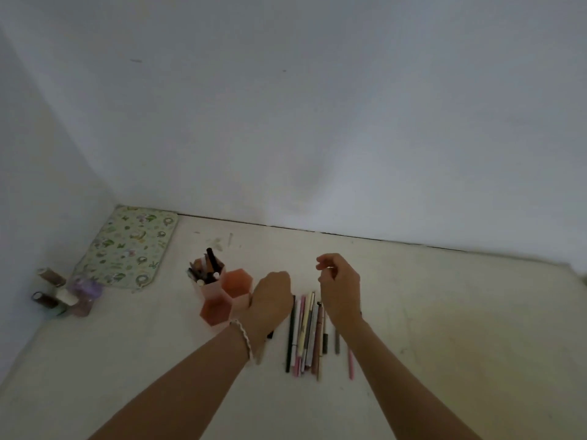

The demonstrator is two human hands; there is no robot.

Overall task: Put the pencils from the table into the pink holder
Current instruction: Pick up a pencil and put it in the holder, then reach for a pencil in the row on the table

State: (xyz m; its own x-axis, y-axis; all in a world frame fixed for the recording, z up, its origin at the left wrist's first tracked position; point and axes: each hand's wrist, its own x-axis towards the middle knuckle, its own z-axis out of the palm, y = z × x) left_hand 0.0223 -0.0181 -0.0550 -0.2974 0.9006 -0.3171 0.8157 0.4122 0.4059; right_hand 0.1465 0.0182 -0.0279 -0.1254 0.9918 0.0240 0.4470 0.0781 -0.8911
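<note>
The pink holder [236,285] has three hexagonal cells. Its back-left cell is packed with pens and pencils [206,269], and the other two cells look empty. A row of several pencils [305,331] lies on the table to the holder's right. My left hand [273,300] is a closed fist between the holder and the row. A dark tip and a pale pencil end [261,352] poke out under its wrist. My right hand [340,290] hovers over the row's far end, fingers loosely curled and apart, with nothing visible in it.
A floral mat [127,249] lies in the back-left corner against the wall. A few small bottles and jars [63,293] stand at the far left. A single pink pencil [351,365] lies to the right of the row, under my right forearm.
</note>
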